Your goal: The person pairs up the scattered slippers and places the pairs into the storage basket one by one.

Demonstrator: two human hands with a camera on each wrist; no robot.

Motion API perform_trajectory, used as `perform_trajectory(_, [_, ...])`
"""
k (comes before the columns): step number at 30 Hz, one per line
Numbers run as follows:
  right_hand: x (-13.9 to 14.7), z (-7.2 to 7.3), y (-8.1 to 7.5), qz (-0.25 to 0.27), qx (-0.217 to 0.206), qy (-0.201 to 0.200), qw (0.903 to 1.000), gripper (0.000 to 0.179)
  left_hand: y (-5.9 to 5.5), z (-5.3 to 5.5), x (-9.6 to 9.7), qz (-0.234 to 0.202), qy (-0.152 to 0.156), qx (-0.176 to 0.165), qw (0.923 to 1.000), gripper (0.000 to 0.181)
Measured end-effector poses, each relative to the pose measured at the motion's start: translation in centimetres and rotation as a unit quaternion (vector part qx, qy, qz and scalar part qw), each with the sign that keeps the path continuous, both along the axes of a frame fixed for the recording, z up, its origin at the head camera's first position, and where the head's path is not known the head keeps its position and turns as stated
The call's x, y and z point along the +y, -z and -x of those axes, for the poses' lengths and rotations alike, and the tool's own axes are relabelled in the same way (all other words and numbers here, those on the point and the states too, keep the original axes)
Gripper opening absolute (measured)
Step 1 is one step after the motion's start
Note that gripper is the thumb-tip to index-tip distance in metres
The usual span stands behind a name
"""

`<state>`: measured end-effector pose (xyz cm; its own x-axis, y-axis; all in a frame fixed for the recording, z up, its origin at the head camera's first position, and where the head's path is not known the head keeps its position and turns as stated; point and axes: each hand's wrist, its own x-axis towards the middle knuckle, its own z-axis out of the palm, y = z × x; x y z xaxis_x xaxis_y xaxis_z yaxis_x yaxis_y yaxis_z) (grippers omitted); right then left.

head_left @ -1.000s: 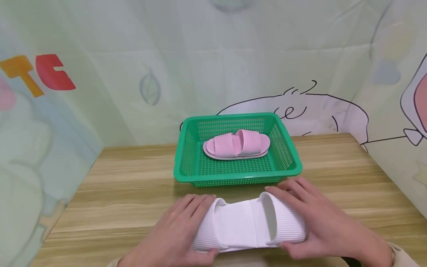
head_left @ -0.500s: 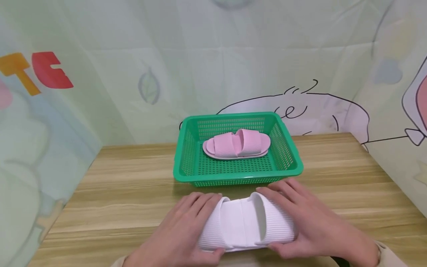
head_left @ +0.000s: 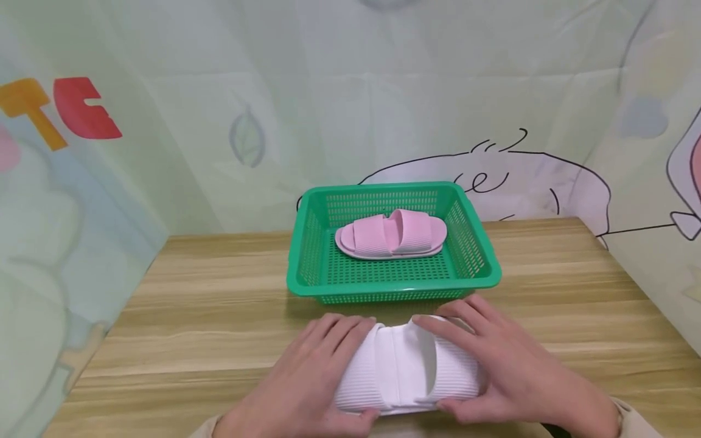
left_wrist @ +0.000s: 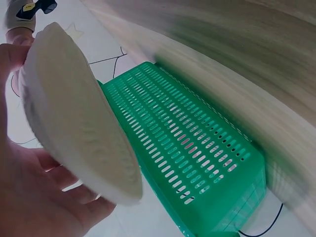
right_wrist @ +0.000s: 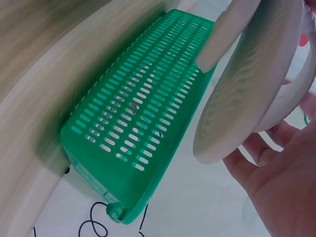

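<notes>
Two white ribbed slide slippers overlap end into end low in the head view, held between the hands above the table. My left hand (head_left: pixel 306 380) grips the left slipper (head_left: pixel 356 380) round its strap, fingers over the top and thumb at the near edge. The right slipper (head_left: pixel 460 371) is gripped likewise by my right hand (head_left: pixel 520 368). One pale sole (left_wrist: pixel 79 118) fills much of the left wrist view and hides the other slipper. In the right wrist view, the end of one slipper (right_wrist: pixel 224 42) shows beside the other's sole (right_wrist: pixel 247 94).
A green perforated basket (head_left: pixel 394 289) stands just beyond the hands on the wood-grain table (head_left: pixel 219 328). In it lies a pair of pink slippers (head_left: pixel 372 235), fitted together. A printed curtain (head_left: pixel 306 121) hangs behind the table and at both sides.
The hands have drawn closer together, sliding the white slippers further into each other, so the gap between the straps is narrower. The basket and pink slippers stay in place.
</notes>
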<state>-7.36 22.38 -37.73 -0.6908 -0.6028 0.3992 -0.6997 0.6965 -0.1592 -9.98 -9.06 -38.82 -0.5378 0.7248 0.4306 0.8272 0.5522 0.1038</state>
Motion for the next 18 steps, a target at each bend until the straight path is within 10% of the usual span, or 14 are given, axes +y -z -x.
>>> perform_trajectory(18, [-0.82,0.05,-0.28,0.038,0.018,-0.036,0.9985,0.079,-0.32,-0.18,0.62,-0.008,0.009,-0.015,0.9998,0.101])
